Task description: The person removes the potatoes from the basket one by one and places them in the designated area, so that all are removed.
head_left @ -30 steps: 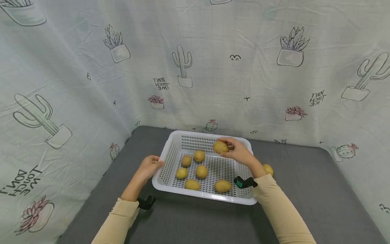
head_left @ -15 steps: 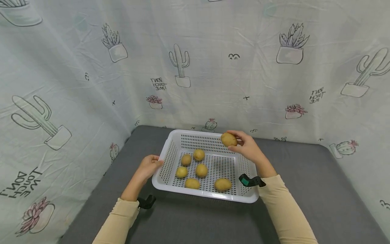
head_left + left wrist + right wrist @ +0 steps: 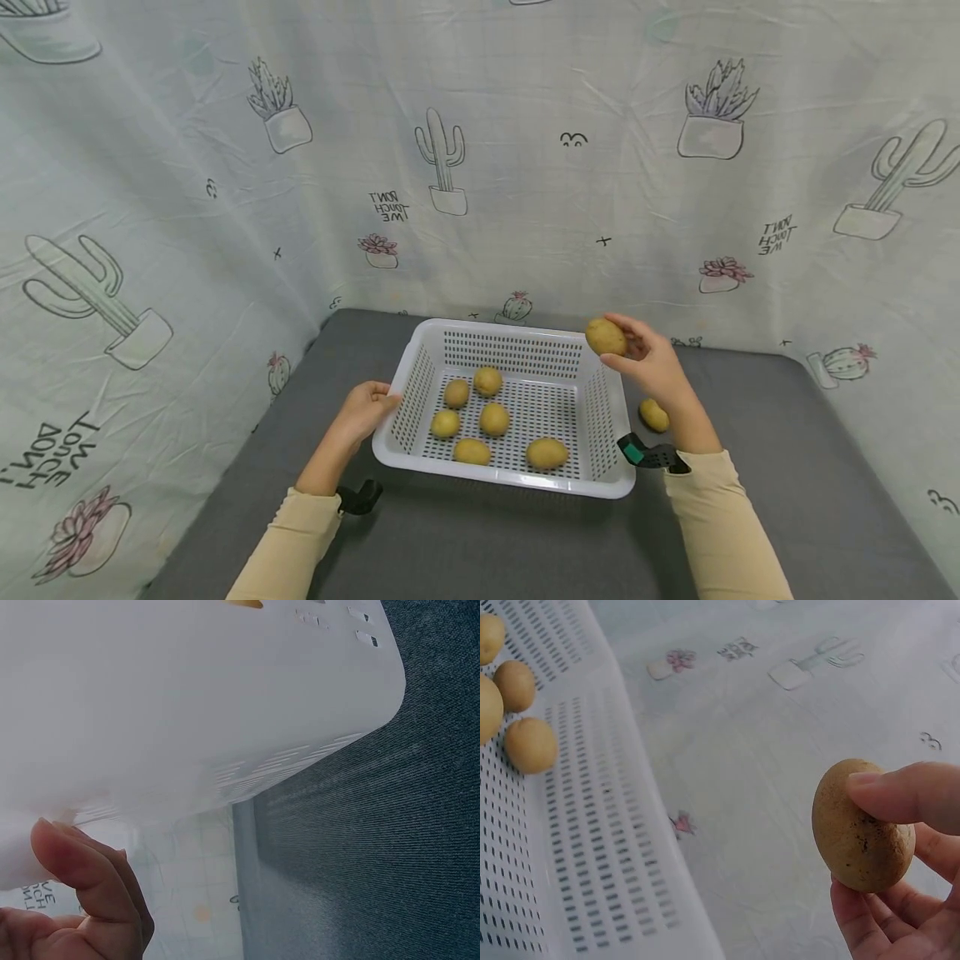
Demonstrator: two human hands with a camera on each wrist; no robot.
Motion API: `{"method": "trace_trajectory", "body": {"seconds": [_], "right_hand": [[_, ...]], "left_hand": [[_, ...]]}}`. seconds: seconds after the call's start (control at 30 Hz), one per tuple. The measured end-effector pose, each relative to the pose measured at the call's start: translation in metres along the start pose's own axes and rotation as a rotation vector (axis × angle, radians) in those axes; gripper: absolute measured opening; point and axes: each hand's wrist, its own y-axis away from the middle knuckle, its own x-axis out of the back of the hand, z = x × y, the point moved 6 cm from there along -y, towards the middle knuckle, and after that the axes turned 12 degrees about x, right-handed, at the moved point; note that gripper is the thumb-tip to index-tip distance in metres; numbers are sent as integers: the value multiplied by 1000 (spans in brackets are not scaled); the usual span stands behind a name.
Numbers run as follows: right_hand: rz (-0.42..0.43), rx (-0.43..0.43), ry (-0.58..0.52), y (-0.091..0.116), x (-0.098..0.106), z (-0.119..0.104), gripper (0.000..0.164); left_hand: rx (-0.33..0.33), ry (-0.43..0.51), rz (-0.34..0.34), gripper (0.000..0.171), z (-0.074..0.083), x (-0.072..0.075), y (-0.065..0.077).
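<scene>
A white slotted plastic basket (image 3: 510, 477) stands on the grey table, with several potatoes lying on its floor, among them one potato (image 3: 547, 454) near the front right. My left hand (image 3: 365, 411) grips the basket's left rim; in the left wrist view its curled fingers (image 3: 90, 877) sit at the basket's edge. Above the basket's back right corner, my right hand (image 3: 654, 364) holds a potato (image 3: 605, 337) between thumb and fingers. The right wrist view shows dark specks on that held potato (image 3: 862, 829).
Another potato (image 3: 654, 415) lies on the grey table (image 3: 780, 467) to the right of the basket, beside the right forearm. A pale curtain (image 3: 525, 167) printed with cacti and potted plants hangs behind the table and along its sides.
My right hand has lifted the potato from inside the basket and carried it right, to the back right corner. The potato on the table has come back into sight. The left hand stays put.
</scene>
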Motion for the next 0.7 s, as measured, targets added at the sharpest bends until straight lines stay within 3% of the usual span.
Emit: {"method": "trace_trajectory", "body": {"seconds": [0.17,0.7], "right_hand": [[65,-11,23,12,12,8,59],[295,-205,127,60,39,59,62]], "left_hand": [[-7,3,-5,35,1,1,0],[-3,13,2,34,1,-1,2]]}}
